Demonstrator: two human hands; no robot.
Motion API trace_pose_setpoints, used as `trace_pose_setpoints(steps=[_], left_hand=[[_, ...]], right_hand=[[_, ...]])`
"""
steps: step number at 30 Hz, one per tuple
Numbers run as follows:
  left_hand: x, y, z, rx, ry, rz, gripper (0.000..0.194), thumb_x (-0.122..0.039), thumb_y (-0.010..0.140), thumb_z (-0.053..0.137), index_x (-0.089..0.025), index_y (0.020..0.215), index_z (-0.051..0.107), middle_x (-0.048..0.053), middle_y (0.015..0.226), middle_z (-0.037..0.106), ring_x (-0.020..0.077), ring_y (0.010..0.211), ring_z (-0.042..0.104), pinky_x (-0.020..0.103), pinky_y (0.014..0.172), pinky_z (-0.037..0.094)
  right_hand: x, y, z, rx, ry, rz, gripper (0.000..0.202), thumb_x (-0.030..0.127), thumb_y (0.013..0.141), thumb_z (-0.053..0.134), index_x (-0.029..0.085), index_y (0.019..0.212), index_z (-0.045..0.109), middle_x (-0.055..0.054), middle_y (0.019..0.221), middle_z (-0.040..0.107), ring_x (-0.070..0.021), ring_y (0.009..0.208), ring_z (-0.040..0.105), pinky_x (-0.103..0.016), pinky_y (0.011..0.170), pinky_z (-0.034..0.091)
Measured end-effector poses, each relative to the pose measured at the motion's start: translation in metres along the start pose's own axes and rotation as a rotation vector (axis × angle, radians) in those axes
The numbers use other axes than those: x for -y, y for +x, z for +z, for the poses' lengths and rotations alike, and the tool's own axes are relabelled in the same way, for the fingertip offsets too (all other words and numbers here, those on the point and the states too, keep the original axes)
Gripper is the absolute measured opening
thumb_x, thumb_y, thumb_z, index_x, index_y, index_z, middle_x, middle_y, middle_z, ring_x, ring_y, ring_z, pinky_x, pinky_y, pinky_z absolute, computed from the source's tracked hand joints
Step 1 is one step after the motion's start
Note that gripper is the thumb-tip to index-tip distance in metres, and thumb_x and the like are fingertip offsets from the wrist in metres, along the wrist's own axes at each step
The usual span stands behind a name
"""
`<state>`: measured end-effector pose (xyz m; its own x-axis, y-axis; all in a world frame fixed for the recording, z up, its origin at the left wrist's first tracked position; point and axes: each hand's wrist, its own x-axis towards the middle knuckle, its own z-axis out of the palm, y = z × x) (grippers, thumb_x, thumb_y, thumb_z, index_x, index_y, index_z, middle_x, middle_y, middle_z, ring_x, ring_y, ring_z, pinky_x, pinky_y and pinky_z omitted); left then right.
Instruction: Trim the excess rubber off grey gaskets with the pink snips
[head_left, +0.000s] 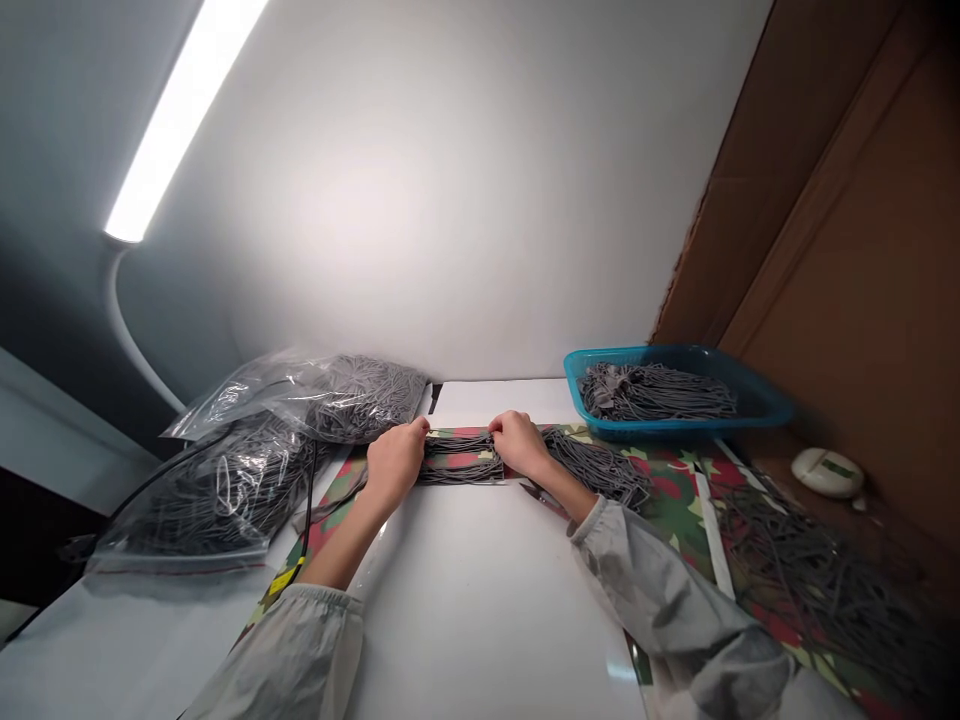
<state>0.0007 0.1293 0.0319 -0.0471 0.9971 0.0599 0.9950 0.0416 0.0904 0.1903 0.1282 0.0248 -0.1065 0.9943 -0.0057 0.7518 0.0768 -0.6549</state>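
The left hand [396, 462] is nearly closed, thumb and fingertips drawn together at the left end of the upper row of grey cords [457, 446]. The right hand [519, 443] is pinched in the same way at the right end; just how many strands each has hold of is too small to tell. Gripping both ends probably keeps the strands straight and side by side. The row's long axis runs left to right across the person's view, with its ends pointing at the two hands. A lower row [461, 475] lies just nearer the person, roughly parallel to it.

Both rows lie over a camouflage-patterned cloth [679, 490], at the far edge of a white board [487, 600]. Just right of the right hand, a loose bundle [596, 465] slants away, seemingly within easy reach, and a small tool [534, 492] lies by the wrist. Farther out, a blue basket [772, 408] holds more cords to the right, and clear bags [300, 400] bulge with others to the left.
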Motion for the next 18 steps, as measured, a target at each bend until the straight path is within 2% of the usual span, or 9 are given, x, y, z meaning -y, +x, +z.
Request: trace_pose_setpoints(steps=[3,6,9,12,15,18], left_hand=[[0.0,-0.001,0.001,-0.006,0.035,0.021,0.031,-0.033,0.093,0.057,-0.015,0.118,0.057,0.009,0.117,0.061,0.0213,0.1,0.062,0.042,0.085,0.055],[0.002,-0.006,-0.001,-0.051,0.036,0.029,0.031,-0.033,0.093,0.057,-0.015,0.118,0.057,0.009,0.116,0.061,0.0208,0.099,0.063,0.041,0.084,0.055],[0.005,-0.015,-0.002,-0.145,0.001,0.031,0.032,-0.033,0.093,0.057,-0.016,0.119,0.056,0.009,0.116,0.061,0.0207,0.098,0.063,0.041,0.083,0.055],[0.006,-0.027,0.005,-0.253,-0.061,0.033,0.032,-0.033,0.094,0.057,-0.016,0.121,0.055,0.009,0.116,0.061,0.0205,0.097,0.063,0.04,0.082,0.056],[0.007,-0.041,0.021,-0.326,-0.133,0.046,0.031,-0.032,0.093,0.057,-0.016,0.12,0.056,0.008,0.115,0.061,0.0202,0.097,0.063,0.04,0.082,0.056],[0.009,-0.05,0.033,-0.369,-0.206,0.067,0.03,-0.032,0.093,0.057,-0.016,0.119,0.057,0.008,0.115,0.061,0.02,0.096,0.063,0.04,0.082,0.056]], right_hand=[[0.0,0.0,-0.012,0.001,-0.033,-0.053,0.028,0.033,0.094,0.057,0.019,0.117,0.059,-0.008,0.121,0.06,-0.0208,0.102,0.061,-0.042,0.086,0.053],[-0.004,0.001,-0.037,-0.03,-0.058,-0.082,0.029,0.033,0.094,0.057,0.018,0.118,0.059,-0.009,0.123,0.059,-0.0211,0.103,0.061,-0.043,0.087,0.052],[-0.014,-0.001,-0.068,-0.069,-0.084,-0.075,0.028,0.033,0.095,0.055,0.019,0.119,0.058,-0.009,0.123,0.059,-0.0205,0.103,0.061,-0.042,0.087,0.053],[-0.026,-0.007,-0.089,-0.014,-0.122,-0.07,0.027,0.034,0.095,0.056,0.018,0.117,0.059,-0.008,0.119,0.061,-0.0197,0.099,0.062,-0.04,0.084,0.054],[-0.038,-0.012,-0.091,0.077,-0.175,-0.071,0.027,0.033,0.094,0.056,0.018,0.116,0.06,-0.008,0.118,0.061,-0.0193,0.097,0.062,-0.039,0.083,0.054],[-0.044,-0.013,-0.079,0.131,-0.239,-0.069,0.027,0.033,0.094,0.056,0.018,0.117,0.059,-0.008,0.12,0.06,-0.02,0.1,0.062,-0.04,0.085,0.053]])
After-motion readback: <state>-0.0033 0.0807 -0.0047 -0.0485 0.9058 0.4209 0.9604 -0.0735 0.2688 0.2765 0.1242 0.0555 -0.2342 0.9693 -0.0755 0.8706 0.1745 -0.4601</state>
